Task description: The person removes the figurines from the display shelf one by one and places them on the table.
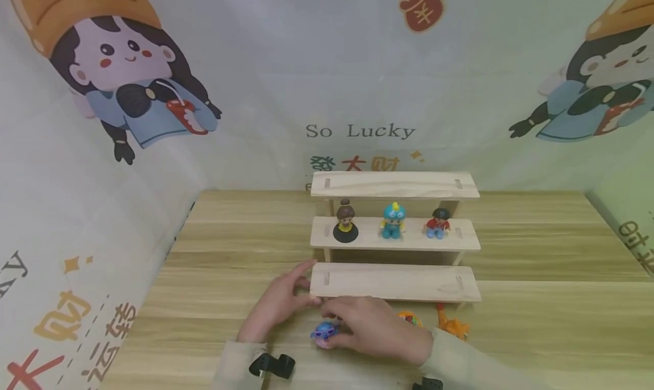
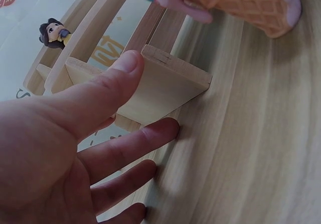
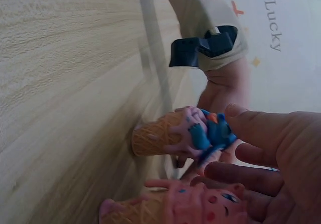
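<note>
A blue bird-like figure on an ice-cream cone (image 1: 325, 332) (image 3: 165, 132) stands upright on the table before the wooden tiered shelf (image 1: 393, 281). My right hand (image 1: 378, 328) hovers over it, thumb and forefinger spread at either side of its head; contact is hard to make out. Close under that hand, a pink cone figure (image 3: 200, 206) shows in the right wrist view; the hand hides it in the head view. My left hand (image 1: 280, 303) is at the left end of the lowest tier, fingers extended around its side (image 2: 168, 83) and holding nothing.
On the middle tier stand a brown-haired figure (image 1: 346, 222), a teal-capped figure (image 1: 393, 222) and a red-shirted figure (image 1: 437, 224). An orange round toy (image 1: 410, 318) and an orange animal-like toy (image 1: 453, 325) sit in front of the lowest tier, by my right forearm. A printed cloth (image 1: 265, 83) hangs behind.
</note>
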{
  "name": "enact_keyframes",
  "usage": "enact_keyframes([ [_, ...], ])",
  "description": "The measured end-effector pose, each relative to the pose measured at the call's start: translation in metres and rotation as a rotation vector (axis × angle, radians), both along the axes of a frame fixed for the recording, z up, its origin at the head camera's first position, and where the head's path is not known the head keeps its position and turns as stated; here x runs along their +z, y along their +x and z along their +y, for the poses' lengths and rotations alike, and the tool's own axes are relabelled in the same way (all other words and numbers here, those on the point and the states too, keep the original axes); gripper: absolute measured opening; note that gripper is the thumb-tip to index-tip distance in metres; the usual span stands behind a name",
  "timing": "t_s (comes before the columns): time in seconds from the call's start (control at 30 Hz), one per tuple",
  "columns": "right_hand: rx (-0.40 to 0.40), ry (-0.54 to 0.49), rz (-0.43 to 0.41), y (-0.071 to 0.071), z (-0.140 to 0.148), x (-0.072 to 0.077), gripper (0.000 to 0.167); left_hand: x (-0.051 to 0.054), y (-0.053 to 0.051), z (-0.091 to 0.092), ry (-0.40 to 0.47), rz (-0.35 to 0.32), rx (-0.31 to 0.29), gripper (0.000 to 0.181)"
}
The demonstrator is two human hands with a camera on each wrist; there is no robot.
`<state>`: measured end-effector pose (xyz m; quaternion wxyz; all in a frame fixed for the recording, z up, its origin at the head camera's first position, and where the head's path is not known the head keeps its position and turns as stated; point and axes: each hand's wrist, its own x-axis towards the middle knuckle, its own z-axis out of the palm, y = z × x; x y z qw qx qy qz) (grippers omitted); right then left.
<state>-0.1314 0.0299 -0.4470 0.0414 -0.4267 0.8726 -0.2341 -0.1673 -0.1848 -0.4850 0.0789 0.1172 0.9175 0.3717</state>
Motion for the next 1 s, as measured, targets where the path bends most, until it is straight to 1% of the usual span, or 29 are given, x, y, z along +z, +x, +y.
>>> enact_keyframes([
  [0.07,-0.024,0.002,-0.007,-0.001,0.006,0.004,0.037,0.001,-0.001,0.001,0.000,-0.005,0.003,0.080],
  [0.2,-0.090,-0.006,-0.049,-0.006,0.020,0.014,0.035,0.002,-0.003,0.002,0.008,-0.016,0.017,0.081],
  [0.3,-0.133,-0.022,-0.035,-0.009,0.031,0.023,0.032,0.003,-0.006,0.004,0.018,-0.018,0.021,0.081],
  [0.43,-0.159,-0.037,0.032,-0.011,0.043,0.031,0.025,0.004,-0.005,0.004,0.029,-0.016,0.018,0.081],
  [0.57,-0.193,-0.035,0.035,-0.013,0.052,0.038,0.018,0.004,-0.002,0.001,0.024,-0.019,0.025,0.082],
  [0.63,-0.232,-0.030,0.024,-0.015,0.059,0.041,0.015,0.003,-0.002,0.000,0.015,-0.022,0.030,0.083],
  [0.73,-0.291,-0.032,0.039,-0.017,0.070,0.047,0.013,0.003,-0.003,0.001,0.011,-0.024,0.027,0.082],
  [0.83,-0.340,-0.073,0.086,-0.022,0.082,0.053,0.012,0.002,-0.004,0.003,0.017,-0.025,0.023,0.082],
  [0.9,-0.361,-0.126,0.136,-0.027,0.090,0.056,0.012,0.002,-0.003,0.003,0.019,-0.028,0.025,0.082],
  [0.93,-0.374,-0.156,0.161,-0.029,0.094,0.057,0.012,0.002,-0.003,0.003,0.020,-0.029,0.026,0.082],
  [1.0,-0.397,-0.217,0.241,-0.035,0.101,0.059,0.015,0.001,-0.003,0.003,0.021,-0.028,0.029,0.082],
])
